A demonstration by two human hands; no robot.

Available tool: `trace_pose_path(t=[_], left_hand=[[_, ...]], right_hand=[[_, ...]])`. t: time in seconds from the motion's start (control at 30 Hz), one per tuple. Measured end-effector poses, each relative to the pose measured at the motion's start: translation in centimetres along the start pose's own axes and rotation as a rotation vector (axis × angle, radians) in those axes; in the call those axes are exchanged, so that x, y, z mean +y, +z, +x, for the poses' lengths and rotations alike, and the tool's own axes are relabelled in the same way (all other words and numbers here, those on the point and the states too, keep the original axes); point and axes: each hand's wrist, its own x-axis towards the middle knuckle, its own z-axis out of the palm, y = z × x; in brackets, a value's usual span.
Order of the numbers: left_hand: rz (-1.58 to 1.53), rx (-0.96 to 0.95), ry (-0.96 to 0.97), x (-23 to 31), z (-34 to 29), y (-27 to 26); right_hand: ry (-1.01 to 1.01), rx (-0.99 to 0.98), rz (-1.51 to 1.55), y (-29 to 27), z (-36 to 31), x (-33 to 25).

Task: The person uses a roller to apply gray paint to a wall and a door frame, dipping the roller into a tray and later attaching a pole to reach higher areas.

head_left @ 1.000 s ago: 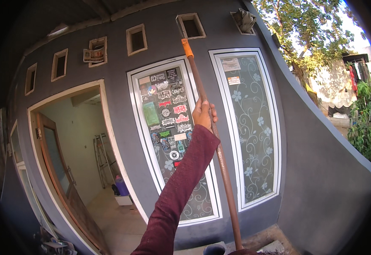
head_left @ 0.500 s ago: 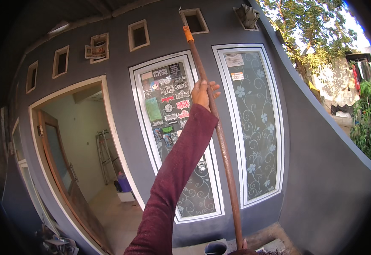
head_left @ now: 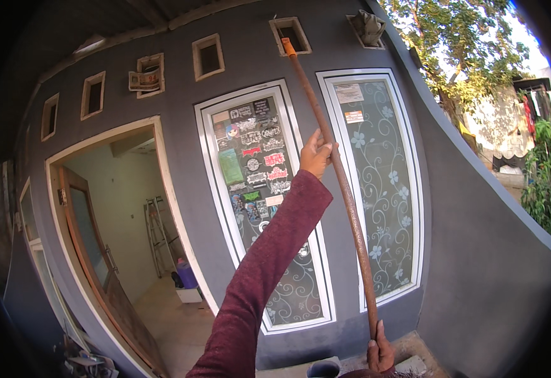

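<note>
A long rust-brown pole (head_left: 342, 173) with an orange wrap (head_left: 289, 47) at its upper end slants up across the view, tip toward the small wall openings. Partway up it, my left hand (head_left: 317, 155) is closed around the shaft, its arm in a maroon sleeve stretched out. My right hand (head_left: 381, 348) grips the pole low down, near the bottom edge of the view. The orange end overlaps a small framed opening (head_left: 301, 30) high in the grey wall; whether it touches anything there I cannot tell.
Two white-framed glass panels (head_left: 386, 189) stand behind the pole, one covered in stickers. To the left, a brown door (head_left: 89, 239) is open onto a room with a ladder (head_left: 161, 236). A dark round container (head_left: 323, 368) sits low in front. Trees (head_left: 458, 50) show right.
The pole has shifted right and its orange end has dropped slightly. My left hand is lower and further right; my right hand has risen into fuller view, still on the pole.
</note>
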Motion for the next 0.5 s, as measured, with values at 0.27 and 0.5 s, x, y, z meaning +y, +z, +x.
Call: trace_pose_path(t=[0.27,0.5], left_hand=[[0.017,-0.006,-0.012,0.1,1.1,1.1],[0.039,0.008,-0.017,-1.2,1.8,0.3]], right_hand=[[-0.217,0.291,0.166,-3.3,2.0,-7.8],[-0.108,0.158,0.104,-4.2,2.9,-7.8]])
